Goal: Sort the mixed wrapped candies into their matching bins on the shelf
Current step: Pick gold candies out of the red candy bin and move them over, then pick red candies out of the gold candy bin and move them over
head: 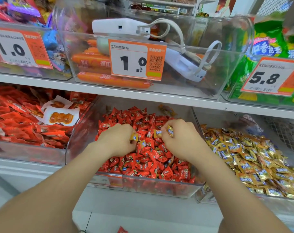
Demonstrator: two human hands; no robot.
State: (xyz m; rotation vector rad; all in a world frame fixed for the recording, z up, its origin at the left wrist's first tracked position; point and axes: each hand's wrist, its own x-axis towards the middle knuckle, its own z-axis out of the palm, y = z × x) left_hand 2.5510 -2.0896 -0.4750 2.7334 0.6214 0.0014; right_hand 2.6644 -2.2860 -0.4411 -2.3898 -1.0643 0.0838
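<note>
Both hands work in the centre bin (79,132) of red candies (148,167). The left hand (117,139) pinches a gold candy (134,137), mostly hidden, so its axis is unclear. The right hand (181,137) grips a 2nd gold candy (170,131), long axis nearly upright. A gold pile (243,158) fills the right bin (226,121). The upper-centre tag (136,59) reads "双汇鸡肉肠58g 1.0"; the right tag (268,76) reads "5.8".
</note>
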